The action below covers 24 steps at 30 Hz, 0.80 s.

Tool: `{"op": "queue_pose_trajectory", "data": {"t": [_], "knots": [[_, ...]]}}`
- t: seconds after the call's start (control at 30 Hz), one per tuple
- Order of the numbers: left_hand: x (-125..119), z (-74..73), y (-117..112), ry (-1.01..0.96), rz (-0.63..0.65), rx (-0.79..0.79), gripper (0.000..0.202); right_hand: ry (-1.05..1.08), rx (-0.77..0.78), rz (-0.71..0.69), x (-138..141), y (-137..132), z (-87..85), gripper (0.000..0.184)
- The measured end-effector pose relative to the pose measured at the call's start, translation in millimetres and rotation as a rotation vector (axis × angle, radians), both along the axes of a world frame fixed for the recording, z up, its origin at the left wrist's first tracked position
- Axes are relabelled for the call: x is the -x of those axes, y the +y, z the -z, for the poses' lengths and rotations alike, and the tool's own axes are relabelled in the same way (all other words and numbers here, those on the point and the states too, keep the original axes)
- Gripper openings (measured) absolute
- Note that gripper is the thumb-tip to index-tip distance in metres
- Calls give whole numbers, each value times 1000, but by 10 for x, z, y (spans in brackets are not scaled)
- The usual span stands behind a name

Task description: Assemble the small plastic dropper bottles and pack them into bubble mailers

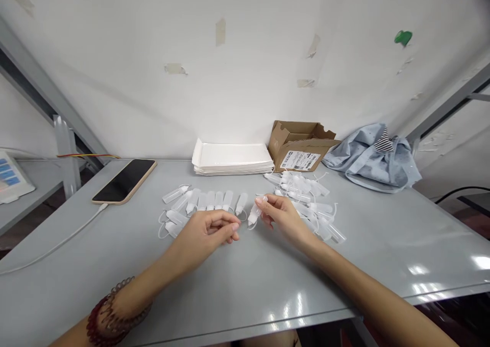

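Observation:
My right hand (284, 215) pinches a small translucent squeeze bottle (254, 213) between thumb and fingers. The bottle is tilted, with its nozzle end and looped cap strap towards the table. To its left, my left hand (214, 228) has its fingers curled in and the thumb against them, with no object showing in it. Just beyond that hand lies a row of similar bottles (218, 200), with a single bottle (241, 203) at its right end. A heap of more such bottles (306, 194) lies beyond and right of my right hand.
A stack of white padded envelopes (233, 155) and an opened cardboard box (300, 145) stand against the wall. Light blue cloth (377, 158) lies to the right. On the left, a phone (125, 181) is plugged into a white cable (65, 245) on the grey table (237, 291).

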<state>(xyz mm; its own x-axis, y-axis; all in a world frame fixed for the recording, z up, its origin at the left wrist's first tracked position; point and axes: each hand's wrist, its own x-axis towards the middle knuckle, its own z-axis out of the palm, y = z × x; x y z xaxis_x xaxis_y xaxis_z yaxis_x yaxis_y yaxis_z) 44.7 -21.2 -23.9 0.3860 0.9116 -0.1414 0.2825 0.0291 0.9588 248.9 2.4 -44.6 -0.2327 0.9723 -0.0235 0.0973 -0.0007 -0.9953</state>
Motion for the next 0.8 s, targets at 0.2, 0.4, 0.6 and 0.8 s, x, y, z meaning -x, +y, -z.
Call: {"op": "queue_pose_trajectory", "data": {"t": [0.2, 0.4, 0.6, 0.8], "knots": [[126, -154, 60, -10, -187, -90, 20, -528, -61, 153, 82, 174, 105, 45], [214, -231, 72, -73, -286, -125, 19, -676, -118, 135, 192, 316, 118, 31], [276, -243, 99, -126, -396, -183, 20, -738, -176, 115, 334, 378, 151, 33], [345, -240, 117, -176, -424, -211, 21, -741, -215, 78, 526, 429, 160, 32]]}}
